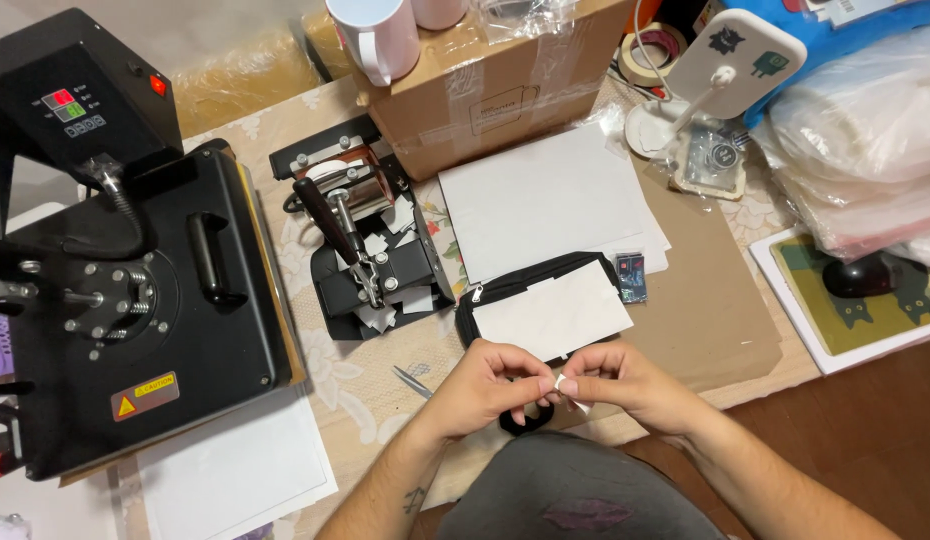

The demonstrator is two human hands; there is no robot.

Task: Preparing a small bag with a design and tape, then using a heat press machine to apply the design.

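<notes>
Closest in, the left hand (482, 388) and right hand (625, 385) meet fingertip to fingertip, both pinching a small white scrap of tape or paper (562, 382) just above the near edge of the tabletop (365, 380). Just beyond lies a black zippered fabric pouch (485, 297) with a white paper sheet (552, 310) resting on it. Farther back, an open brown cardboard box (485, 90) holds white ceramic mugs (375, 38).

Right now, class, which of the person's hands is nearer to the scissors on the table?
Left. The left hand sits just right of the scissors, nearly touching them. The right hand is farther right, beyond the left hand, pinching a small white scrap.
</notes>
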